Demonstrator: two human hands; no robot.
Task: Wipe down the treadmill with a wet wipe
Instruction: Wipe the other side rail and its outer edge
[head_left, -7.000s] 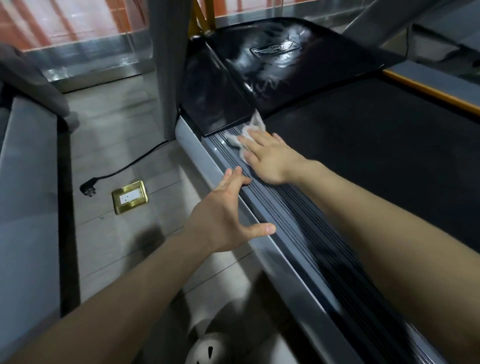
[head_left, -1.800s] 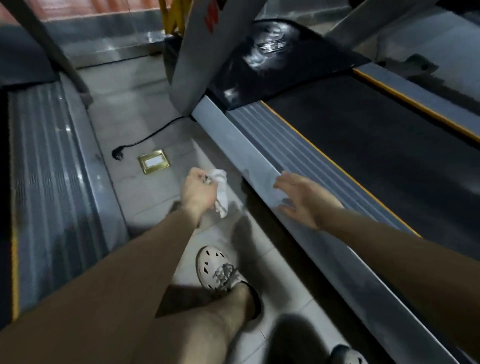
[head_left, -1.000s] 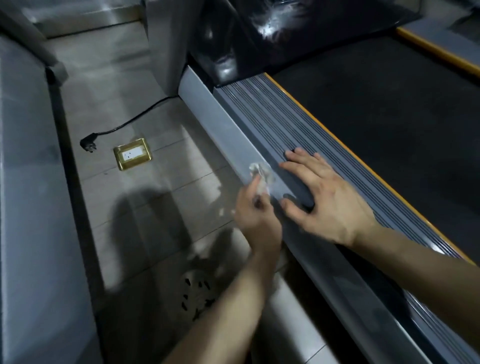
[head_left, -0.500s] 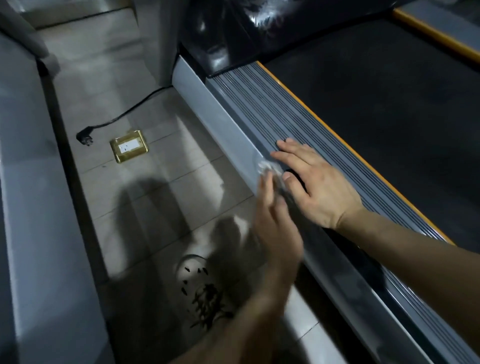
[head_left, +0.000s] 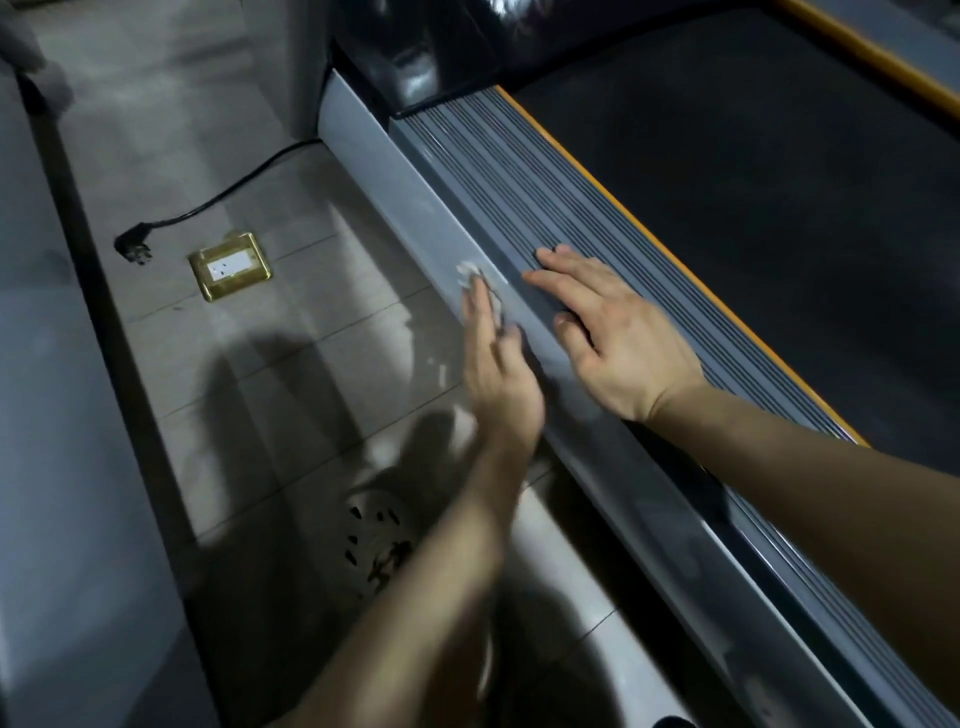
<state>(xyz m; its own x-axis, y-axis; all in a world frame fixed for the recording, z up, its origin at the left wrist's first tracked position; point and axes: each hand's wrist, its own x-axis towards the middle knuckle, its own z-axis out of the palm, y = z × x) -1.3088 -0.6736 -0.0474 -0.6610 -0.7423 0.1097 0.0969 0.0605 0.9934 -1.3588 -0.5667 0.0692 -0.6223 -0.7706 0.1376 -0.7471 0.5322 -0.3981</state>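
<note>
Presses wet wipe (head_left: 469, 272) flat against treadmill side panel (head_left: 410, 202) with straight-fingered left hand (head_left: 496, 374), apparently scrubbing that face, and lays spread, empty right hand (head_left: 618, 343) just above the panel on the ribbed step (head_left: 519, 171), likely for balance.

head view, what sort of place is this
Probably a gym: a treadmill with a black belt and ribbed side rail, another machine's deck alongside on the left, and a brass floor socket in the tiled floor.
</note>
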